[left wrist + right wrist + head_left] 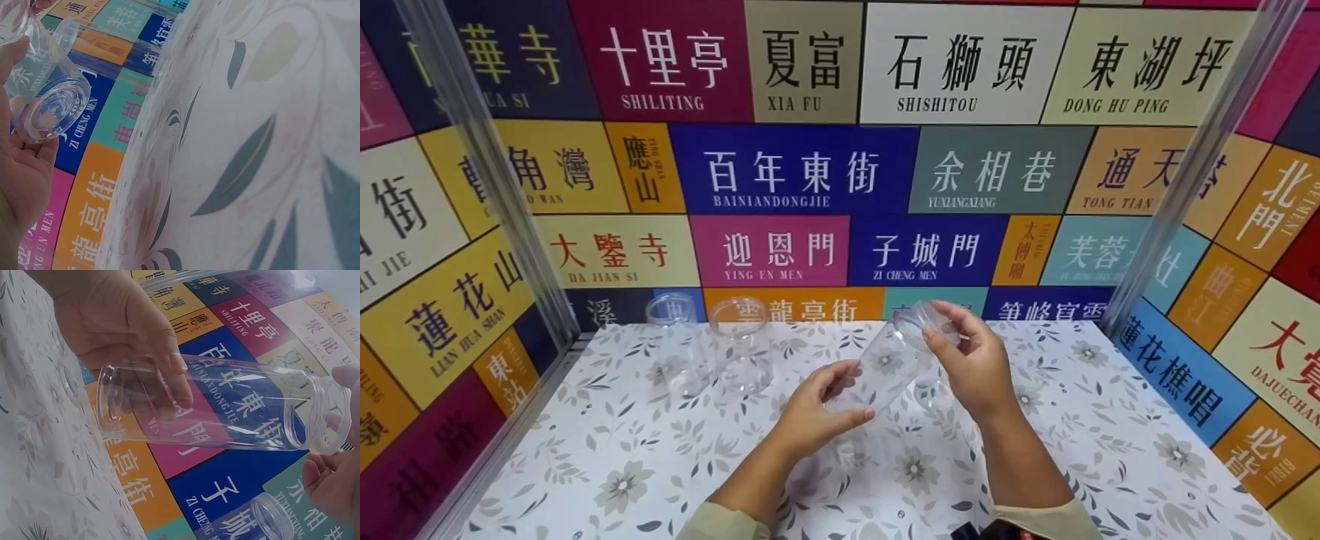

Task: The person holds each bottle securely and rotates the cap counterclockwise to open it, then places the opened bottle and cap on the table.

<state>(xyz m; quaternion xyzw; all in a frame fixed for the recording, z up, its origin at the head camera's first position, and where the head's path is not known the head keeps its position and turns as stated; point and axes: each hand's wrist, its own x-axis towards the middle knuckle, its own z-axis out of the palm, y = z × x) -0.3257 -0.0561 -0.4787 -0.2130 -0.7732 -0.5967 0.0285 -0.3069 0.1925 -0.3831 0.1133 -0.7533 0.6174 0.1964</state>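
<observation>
A clear, see-through jar (887, 367) is held up tilted above the table, its mouth toward the upper right. My left hand (819, 411) holds it near its base, thumb on the near side and fingers behind. At the mouth, my right hand (979, 367) grips the clear lid (333, 417) between thumb and fingers. Through the jar wall in the right wrist view, the left fingers (174, 396) show. The left wrist view has the jar's round base (56, 112) against the left fingers. Whether the lid is loose or seated, I cannot tell.
Two clear jars (742, 352) (676, 352) stand side by side toward the back left of the flower-patterned table (622, 487). Another clear jar (931, 391) stands behind the held one, partly hidden. Printed panels (795, 169) and clear corner posts (502, 165) enclose the table.
</observation>
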